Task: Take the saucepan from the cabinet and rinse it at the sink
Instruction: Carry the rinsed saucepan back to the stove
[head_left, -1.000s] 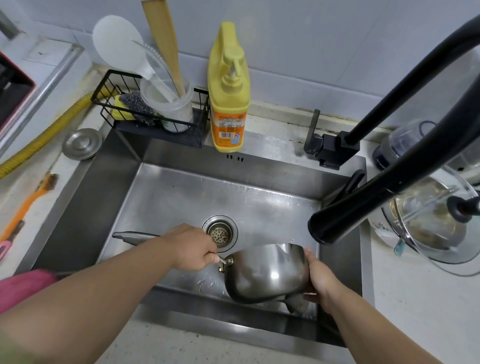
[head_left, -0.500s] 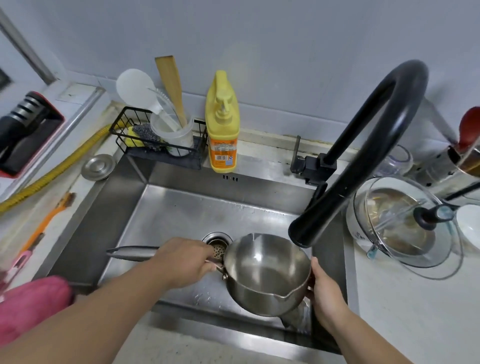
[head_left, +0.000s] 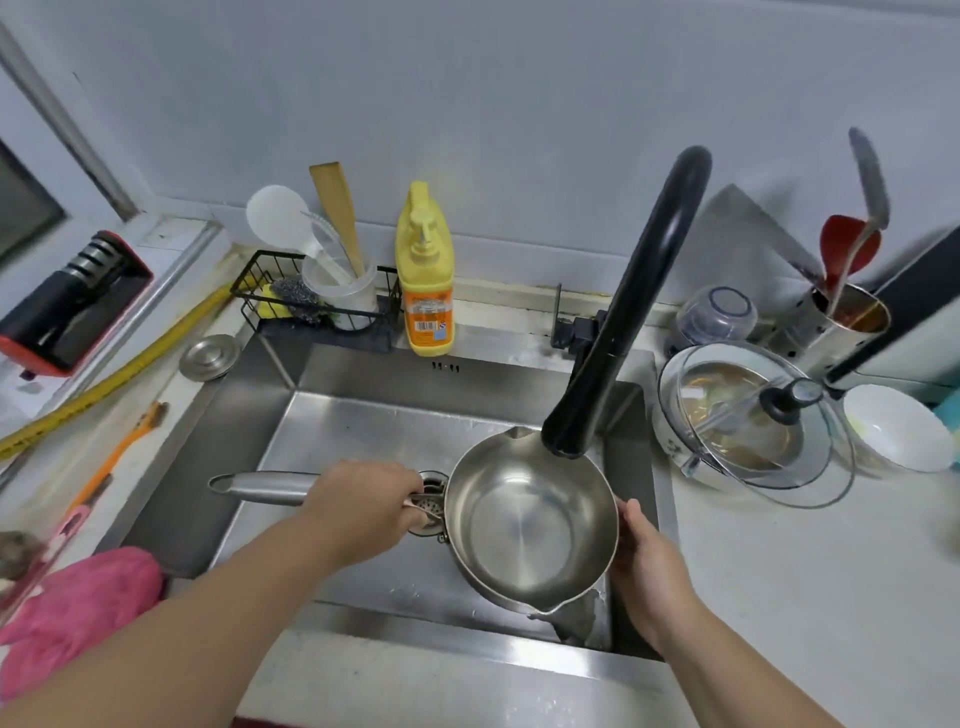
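A shiny steel saucepan (head_left: 524, 525) with pour spouts hangs over the right half of the steel sink (head_left: 358, 415), mouth up, under the outlet of the black faucet (head_left: 613, 353). No water is running that I can see. My left hand (head_left: 363, 501) grips its long steel handle close to the bowl; the handle's end sticks out to the left. My right hand (head_left: 641, 558) holds the pan's right rim and outer wall. The drain strainer (head_left: 428, 501) is partly hidden behind the hand and the pan.
Behind the sink stand a yellow soap bottle (head_left: 426, 275) and a black wire rack (head_left: 311, 306) with utensils and a scourer. A glass-lidded pot (head_left: 748, 421), white bowl (head_left: 896, 436) and utensil holder (head_left: 847, 322) crowd the right counter. A pink cloth (head_left: 83, 597) lies front left.
The saucepan has turned from tipped on its side to mouth up and risen under the faucet. My view has lifted, showing more wall and counter.
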